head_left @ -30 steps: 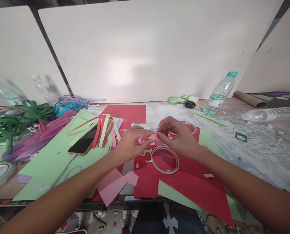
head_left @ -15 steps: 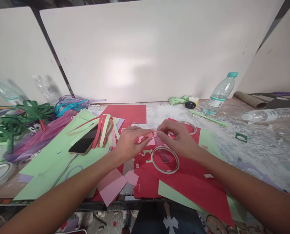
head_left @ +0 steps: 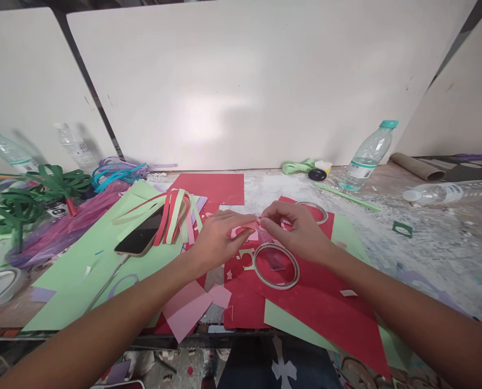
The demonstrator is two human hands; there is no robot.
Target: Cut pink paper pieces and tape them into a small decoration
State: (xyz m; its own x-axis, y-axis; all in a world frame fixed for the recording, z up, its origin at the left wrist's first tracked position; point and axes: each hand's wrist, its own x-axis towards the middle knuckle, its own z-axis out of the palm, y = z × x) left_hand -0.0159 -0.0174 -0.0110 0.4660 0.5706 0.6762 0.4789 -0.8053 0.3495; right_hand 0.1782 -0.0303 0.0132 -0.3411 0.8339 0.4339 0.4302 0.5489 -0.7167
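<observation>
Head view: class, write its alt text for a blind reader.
A left hand and right hand meet at a small pink piece above red paper, near a tape roll. A phone and paper strips lie on green paper, left; a bottle stands right.

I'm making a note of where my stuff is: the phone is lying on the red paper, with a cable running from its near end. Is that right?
Not quite: the head view shows the phone lying on the light green paper, not the red. The cable does run from its near end.
</observation>
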